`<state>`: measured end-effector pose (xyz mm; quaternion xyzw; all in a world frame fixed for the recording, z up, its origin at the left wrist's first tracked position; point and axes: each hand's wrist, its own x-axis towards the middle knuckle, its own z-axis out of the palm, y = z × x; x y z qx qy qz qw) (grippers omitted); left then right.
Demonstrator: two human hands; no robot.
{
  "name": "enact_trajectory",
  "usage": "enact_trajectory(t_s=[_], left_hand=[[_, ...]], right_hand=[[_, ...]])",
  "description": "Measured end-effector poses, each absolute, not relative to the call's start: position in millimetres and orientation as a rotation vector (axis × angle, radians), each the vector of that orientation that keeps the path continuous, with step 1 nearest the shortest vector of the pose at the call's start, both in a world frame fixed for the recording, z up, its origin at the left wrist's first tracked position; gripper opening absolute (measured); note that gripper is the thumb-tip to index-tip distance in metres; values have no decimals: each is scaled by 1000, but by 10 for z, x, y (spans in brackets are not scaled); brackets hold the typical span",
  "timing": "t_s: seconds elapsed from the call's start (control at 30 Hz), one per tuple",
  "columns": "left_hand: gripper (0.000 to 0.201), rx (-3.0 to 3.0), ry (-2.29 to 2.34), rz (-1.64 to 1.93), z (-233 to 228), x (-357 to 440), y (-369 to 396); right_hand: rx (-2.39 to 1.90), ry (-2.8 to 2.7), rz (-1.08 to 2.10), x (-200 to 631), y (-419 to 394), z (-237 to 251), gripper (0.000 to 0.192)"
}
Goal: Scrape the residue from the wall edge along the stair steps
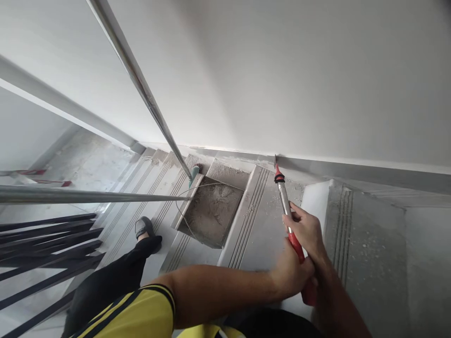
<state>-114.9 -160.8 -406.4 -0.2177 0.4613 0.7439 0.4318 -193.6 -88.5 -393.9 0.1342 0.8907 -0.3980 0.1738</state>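
Red plastic and bright steel make up the scraper (287,211) that we hold in both hands: our right hand (307,230) is wrapped around the shaft just above the red grip, and our left hand (291,274) is closed on the red handle lower down, so both are clamped on the same tool. Its narrow blade tip touches the grey skirting (352,170) where the white wall (282,80) meets the stair tread (260,220).

To do this well, we judge that the blade should lie flat against the joint and be pushed in short strokes, with the upper hand steering and the lower one giving the force, so that the tip does not gouge the paint. White crumbs lie scattered on the tread near the tip.

The one container in view is a shallow grey tray (183,213) resting on the steps to the left, well apart from the tool; it holds a rough layer of grey mortar or dust, and a thin wire crosses it. Steel handrails (141,84) pass above it, and our shoe (143,227) stands on a lower step.
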Motion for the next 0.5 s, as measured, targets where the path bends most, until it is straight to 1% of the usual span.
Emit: enact_trajectory(t_s=[0.1, 0.2, 0.4, 0.5], left_hand=[[33, -643, 1254, 1865, -4113, -1306, -1624], [33, -723, 1284, 1923, -4146, -1446, -1691], [27, -555, 1214, 1922, -3900, -1386, -1617], [21, -610, 1256, 1959, -3855, -1469, -1612]], right_hand=[[242, 2445, -1214, -2089, -960, -4061, 26], [167, 2405, -1284, -2222, -1070, -4179, 27], [284, 2455, -1265, -2142, -933, -3982, 27], [242, 2380, -1326, -2207, -956, -3995, 27]])
